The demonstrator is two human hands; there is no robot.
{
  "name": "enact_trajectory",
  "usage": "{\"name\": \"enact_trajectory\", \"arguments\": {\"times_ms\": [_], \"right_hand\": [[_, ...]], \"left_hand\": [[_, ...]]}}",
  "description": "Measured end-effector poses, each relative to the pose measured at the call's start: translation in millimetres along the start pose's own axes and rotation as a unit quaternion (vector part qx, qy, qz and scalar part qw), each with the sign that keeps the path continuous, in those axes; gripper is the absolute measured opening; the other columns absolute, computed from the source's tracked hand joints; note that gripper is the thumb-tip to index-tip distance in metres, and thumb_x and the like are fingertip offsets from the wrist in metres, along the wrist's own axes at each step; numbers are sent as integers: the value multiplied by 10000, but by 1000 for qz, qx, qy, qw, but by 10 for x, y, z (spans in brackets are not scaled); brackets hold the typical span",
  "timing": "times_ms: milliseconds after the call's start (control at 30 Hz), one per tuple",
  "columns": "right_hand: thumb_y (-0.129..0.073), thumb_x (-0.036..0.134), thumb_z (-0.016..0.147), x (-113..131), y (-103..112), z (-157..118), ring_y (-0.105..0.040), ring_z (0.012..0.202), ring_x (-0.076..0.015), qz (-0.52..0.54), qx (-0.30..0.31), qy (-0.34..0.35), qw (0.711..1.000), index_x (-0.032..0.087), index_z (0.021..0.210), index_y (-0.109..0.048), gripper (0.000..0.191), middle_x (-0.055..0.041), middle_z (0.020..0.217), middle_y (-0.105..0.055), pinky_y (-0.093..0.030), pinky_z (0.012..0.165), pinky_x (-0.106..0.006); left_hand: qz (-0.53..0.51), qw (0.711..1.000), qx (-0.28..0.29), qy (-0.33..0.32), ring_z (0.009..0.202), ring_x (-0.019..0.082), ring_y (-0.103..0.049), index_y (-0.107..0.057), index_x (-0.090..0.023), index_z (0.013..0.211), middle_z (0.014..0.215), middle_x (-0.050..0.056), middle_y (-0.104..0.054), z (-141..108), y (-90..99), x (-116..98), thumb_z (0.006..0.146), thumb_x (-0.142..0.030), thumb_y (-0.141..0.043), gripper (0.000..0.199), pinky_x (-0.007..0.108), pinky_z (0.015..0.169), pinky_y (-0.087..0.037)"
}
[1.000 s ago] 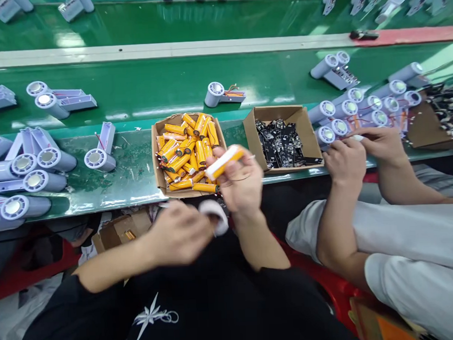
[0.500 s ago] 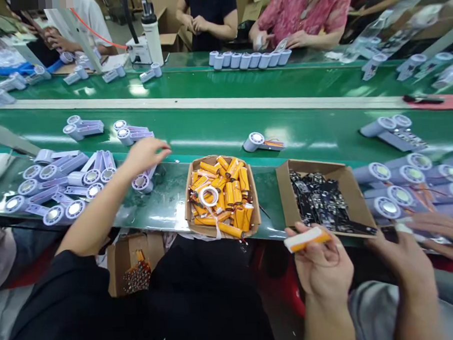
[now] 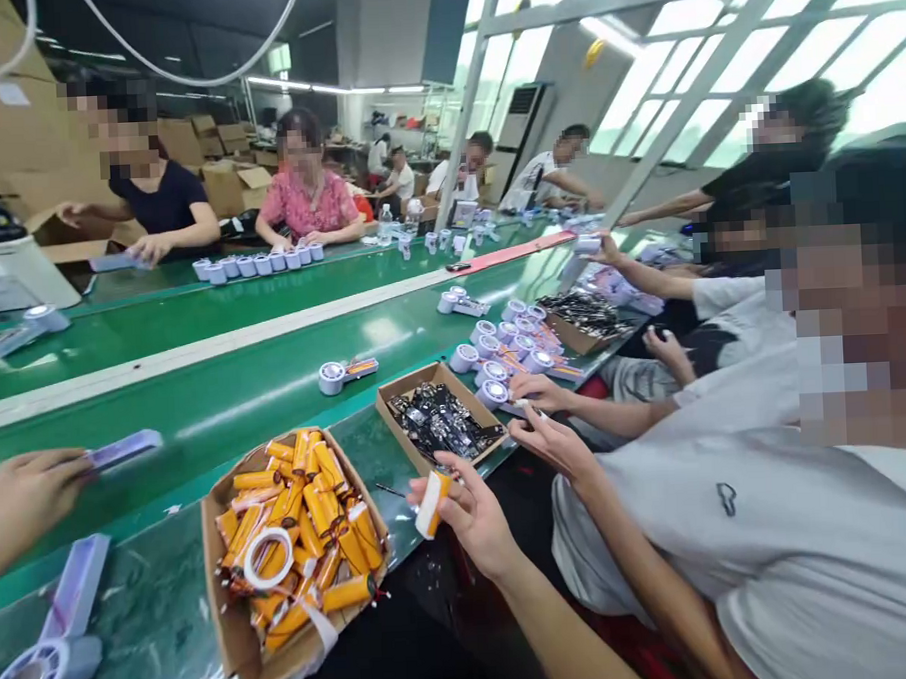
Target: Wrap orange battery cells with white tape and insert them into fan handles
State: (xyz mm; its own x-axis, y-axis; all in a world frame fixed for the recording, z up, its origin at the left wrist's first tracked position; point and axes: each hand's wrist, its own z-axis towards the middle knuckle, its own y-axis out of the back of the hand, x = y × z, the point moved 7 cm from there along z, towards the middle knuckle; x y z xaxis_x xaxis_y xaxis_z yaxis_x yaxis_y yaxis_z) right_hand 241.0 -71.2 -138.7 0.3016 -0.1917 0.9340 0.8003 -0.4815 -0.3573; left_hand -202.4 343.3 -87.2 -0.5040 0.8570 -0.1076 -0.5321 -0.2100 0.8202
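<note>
My left hand (image 3: 29,503), at the left edge, is closed on a lavender handheld fan housing (image 3: 126,450); its trough-like handle sticks out to the right and the rest is hidden. Just below lies another lavender fan housing (image 3: 50,637) on the bench. My right hand (image 3: 472,514) pinches an orange battery pack (image 3: 432,505) with a white strip along one face. Between my hands stands a cardboard box (image 3: 229,630) of orange wrapped batteries (image 3: 311,521), with a white tape roll (image 3: 268,559) on top.
Beyond my right hand sits a carton (image 3: 401,437) of black circuit boards (image 3: 438,420). Several fan bodies (image 3: 509,342) crowd behind it. A lone fan (image 3: 347,373) lies on the green belt (image 3: 223,410). A co-worker's hands (image 3: 542,416) work close at the right; other people line the far side.
The view has swung up and to the right. My left hand, bare before, now holds a lavender fan housing. My right hand still holds the battery pack.
</note>
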Motion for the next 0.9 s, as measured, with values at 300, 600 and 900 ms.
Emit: {"name": "enact_trajectory", "arguments": {"times_ms": [300,600,900], "right_hand": [[-978,492,705,259,-1577,1572,-842,920,-239,-115,210,145,960,256,1178,-707,594,-29,978,-833,-708,938,-429],[-912,248,811,-552,-2169,2200,-844,977,-249,-402,296,127,857,207,1161,-740,392,-39,926,-849,-662,936,-401],[-824,287,968,-645,-2432,2191,-801,903,-187,-631,330,165,683,175,1202,-698,288,-48,982,-851,-546,798,-234]], "left_hand": [[40,935,352,33,935,249,-744,-833,-276,874,1086,42,-865,1169,-1258,-1201,839,-476,-712,237,280,733,-486],[-14,910,387,144,1211,234,-731,-824,-359,1279,1359,-6,-808,1070,-1430,-1049,977,-500,-602,401,260,932,-487],[-27,923,353,153,1147,264,-768,-857,-317,1188,1259,53,-843,1180,-1427,-1216,965,-453,-616,355,281,909,-518]]}}
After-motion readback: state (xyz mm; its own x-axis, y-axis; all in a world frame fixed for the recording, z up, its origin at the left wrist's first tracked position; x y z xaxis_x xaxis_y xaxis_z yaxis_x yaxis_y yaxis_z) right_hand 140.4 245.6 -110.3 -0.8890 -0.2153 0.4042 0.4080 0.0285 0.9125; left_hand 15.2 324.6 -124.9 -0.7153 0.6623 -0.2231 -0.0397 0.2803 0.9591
